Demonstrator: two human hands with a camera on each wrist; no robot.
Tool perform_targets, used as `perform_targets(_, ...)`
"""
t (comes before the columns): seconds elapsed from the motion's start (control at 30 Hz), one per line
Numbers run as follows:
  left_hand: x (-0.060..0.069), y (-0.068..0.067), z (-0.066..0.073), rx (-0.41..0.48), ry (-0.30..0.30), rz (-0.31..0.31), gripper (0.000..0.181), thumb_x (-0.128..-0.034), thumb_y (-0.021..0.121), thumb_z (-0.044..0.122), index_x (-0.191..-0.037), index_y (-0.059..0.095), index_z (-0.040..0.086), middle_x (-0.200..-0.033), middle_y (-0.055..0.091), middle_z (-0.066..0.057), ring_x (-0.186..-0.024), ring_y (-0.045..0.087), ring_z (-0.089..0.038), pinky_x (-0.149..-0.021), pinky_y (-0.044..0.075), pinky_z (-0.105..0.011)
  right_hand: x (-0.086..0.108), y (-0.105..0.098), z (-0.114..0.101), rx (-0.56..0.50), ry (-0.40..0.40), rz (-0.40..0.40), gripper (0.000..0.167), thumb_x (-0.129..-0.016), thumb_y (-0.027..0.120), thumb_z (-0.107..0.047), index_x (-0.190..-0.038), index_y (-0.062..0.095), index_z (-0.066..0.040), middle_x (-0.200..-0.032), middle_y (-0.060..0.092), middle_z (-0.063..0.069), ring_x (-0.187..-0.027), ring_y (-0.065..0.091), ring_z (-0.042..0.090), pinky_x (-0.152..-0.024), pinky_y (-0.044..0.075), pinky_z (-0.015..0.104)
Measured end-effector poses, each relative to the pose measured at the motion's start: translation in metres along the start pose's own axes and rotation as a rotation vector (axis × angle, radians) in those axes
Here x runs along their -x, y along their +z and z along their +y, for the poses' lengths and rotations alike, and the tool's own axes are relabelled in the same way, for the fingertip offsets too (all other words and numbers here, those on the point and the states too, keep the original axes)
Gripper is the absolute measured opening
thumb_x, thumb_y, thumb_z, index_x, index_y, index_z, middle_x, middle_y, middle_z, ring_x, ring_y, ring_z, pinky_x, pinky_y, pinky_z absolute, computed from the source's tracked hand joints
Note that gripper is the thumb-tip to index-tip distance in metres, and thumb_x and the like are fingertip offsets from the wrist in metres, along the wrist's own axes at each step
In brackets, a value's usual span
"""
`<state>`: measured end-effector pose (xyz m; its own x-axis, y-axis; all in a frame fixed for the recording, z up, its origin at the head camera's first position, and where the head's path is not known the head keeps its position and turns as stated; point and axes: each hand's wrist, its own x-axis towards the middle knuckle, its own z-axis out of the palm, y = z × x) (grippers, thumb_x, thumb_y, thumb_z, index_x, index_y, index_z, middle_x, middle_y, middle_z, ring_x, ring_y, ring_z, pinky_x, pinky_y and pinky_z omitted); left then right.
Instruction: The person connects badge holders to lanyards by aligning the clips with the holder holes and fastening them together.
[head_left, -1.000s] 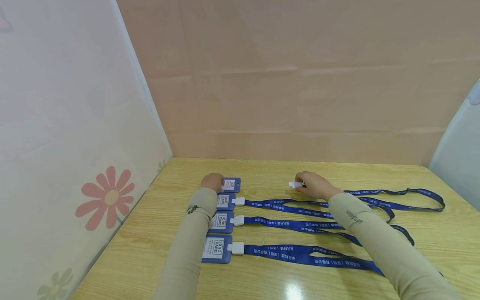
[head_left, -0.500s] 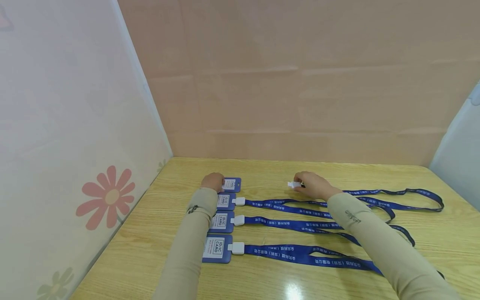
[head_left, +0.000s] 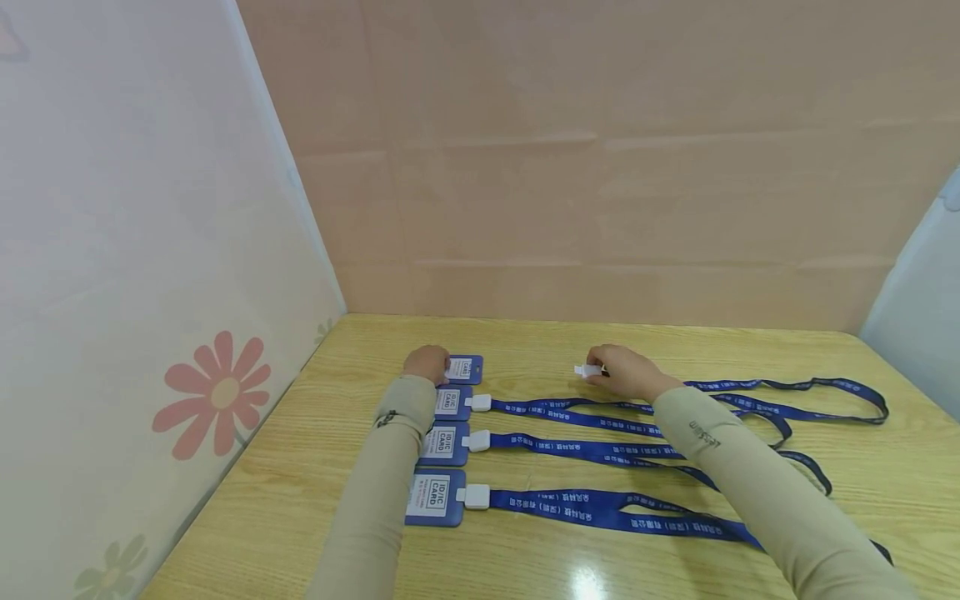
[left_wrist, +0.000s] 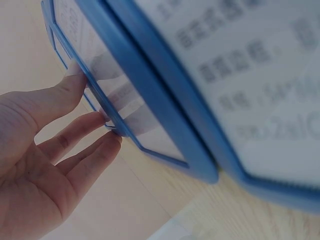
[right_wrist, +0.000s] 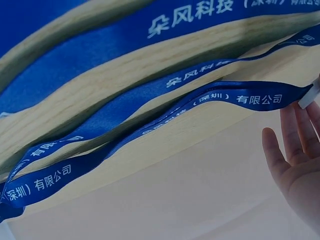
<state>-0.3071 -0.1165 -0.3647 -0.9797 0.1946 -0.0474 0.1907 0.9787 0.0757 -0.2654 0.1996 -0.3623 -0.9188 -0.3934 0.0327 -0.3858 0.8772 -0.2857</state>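
Note:
My left hand holds the left end of the farthest blue badge holder, which lies on the table with a white ID/IC card inside. In the left wrist view, thumb and fingers of that hand are at a holder's edge. Across from it, my right hand pinches the white clip of a blue lanyard. A gap separates this clip from the farthest holder. The printed strap trails from the fingers in the right wrist view.
Nearer to me, three badge holders lie in a column, each joined by a white clip to a blue lanyard stretching right. My right sleeve crosses over the straps. A peach-coloured wall stands behind the wooden table.
The white clip in my right hand has shifted very slightly left. My left hand stays at the farthest badge holder.

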Motion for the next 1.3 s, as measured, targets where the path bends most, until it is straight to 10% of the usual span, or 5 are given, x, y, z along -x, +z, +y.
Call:
perform_targets(0.77, 0.0, 0.001, 0.0, -0.007, 0.007, 0.003, 0.027, -0.0782, 0.074, 0.016, -0.103, 0.068, 0.005, -0.106, 0.069, -0.01, -0.102, 0.064, -0.027, -0.089, 0.052, -0.038, -0.002, 0.002, -0.003, 0.009, -0.015, -0.015, 0.018, -0.088, 0.064, -0.015, -0.1, 0.062, -0.003, -0.096, 0.066, 0.011, -0.082, 0.06, 0.019, -0.079, 0.054, 0.042)
perform_targets(1.07, -0.044, 0.038, -0.021, -0.028, 0.027, -0.009, 0.029, -0.0718, 0.08, 0.021, -0.096, 0.069, 0.011, -0.099, 0.07, -0.005, -0.093, 0.065, -0.024, -0.08, 0.054, -0.037, -0.002, 0.004, -0.005, 0.01, -0.013, -0.007, 0.018, -0.088, 0.064, -0.017, -0.1, 0.062, -0.003, -0.096, 0.066, 0.011, -0.08, 0.059, 0.018, -0.078, 0.054, 0.042)
perform_targets(1.3, -0.009, 0.004, -0.003, 0.003, 0.003, -0.029, 0.025, -0.0762, 0.076, 0.015, -0.098, 0.069, 0.006, -0.102, 0.07, -0.009, -0.097, 0.064, -0.026, -0.085, 0.054, -0.039, -0.002, 0.004, -0.008, 0.008, -0.022, -0.001, 0.018, -0.087, 0.064, -0.015, -0.1, 0.062, -0.002, -0.096, 0.066, 0.012, -0.081, 0.06, 0.019, -0.079, 0.054, 0.042)
